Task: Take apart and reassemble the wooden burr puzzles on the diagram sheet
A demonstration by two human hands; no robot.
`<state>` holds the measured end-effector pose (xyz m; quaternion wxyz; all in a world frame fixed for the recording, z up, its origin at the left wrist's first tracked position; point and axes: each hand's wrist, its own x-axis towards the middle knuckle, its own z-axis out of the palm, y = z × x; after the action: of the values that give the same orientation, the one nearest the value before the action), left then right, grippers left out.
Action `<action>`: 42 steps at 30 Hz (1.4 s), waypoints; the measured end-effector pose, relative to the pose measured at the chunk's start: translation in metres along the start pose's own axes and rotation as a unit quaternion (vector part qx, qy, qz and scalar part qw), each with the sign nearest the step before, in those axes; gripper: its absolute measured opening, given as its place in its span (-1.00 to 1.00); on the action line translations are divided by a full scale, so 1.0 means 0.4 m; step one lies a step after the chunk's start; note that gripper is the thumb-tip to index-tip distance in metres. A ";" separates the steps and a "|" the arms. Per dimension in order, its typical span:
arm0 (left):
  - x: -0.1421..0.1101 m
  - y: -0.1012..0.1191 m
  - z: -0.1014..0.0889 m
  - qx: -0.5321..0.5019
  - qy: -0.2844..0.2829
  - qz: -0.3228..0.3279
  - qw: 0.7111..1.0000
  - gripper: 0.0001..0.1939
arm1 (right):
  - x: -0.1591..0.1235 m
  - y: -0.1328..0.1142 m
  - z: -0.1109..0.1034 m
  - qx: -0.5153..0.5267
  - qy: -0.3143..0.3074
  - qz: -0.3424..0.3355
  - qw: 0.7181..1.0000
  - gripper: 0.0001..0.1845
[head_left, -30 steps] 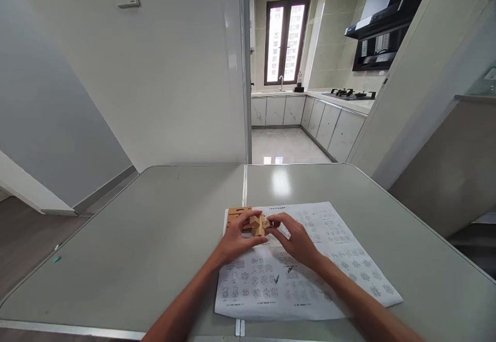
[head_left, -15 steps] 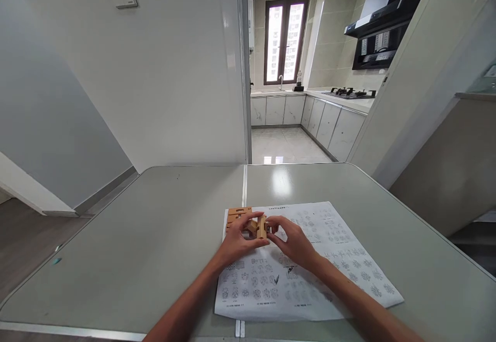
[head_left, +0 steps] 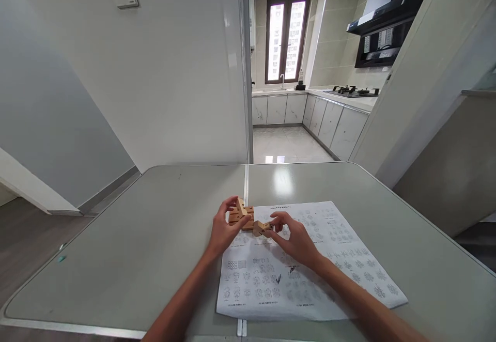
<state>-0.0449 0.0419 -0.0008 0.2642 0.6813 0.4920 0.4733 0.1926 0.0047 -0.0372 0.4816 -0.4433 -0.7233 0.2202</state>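
My left hand pinches a notched wooden puzzle piece between thumb and fingers, tilted above the sheet's top left corner. Between the fingertips of my right hand is a second wooden piece, made of blocky parts and lying roughly sideways. The two pieces are apart. Just behind and below my left hand's piece, several flat wooden pieces with dark slots lie together on the sheet's corner, partly hidden. The paper sheet carries rows of small printed diagrams and lies under both hands.
The grey folding table has a metal seam down its middle. A small teal bit lies near its left edge. Beyond the table are a white wall and a doorway to a kitchen with marbled cabinets.
My left hand has moved left and up with its piece, away from the piece in my right hand. The two pieces were together before. My right hand stays nearly in place.
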 end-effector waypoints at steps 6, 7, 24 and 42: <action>-0.032 -0.038 -0.059 0.092 -0.119 0.098 0.984 -0.32 | 0.007 0.000 0.001 0.014 0.014 0.026 0.999 -0.68; -0.037 -0.040 -0.065 0.095 -0.139 0.109 0.980 -0.31 | 0.009 -0.001 0.000 0.020 0.017 0.035 0.999 -0.67; -0.041 -0.001 -0.075 0.128 -0.269 0.221 0.929 -0.20 | 0.018 -0.011 -0.010 0.109 0.038 0.126 0.985 -0.50; -0.066 0.009 0.008 0.162 -0.138 0.253 0.944 -0.30 | 0.006 -0.029 0.029 0.274 -0.064 0.200 0.938 -0.58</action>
<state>-0.0424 0.0165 -0.0095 0.0872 0.8755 0.3320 0.3401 0.1769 0.0019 -0.0325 0.4830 -0.4145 -0.5606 0.5297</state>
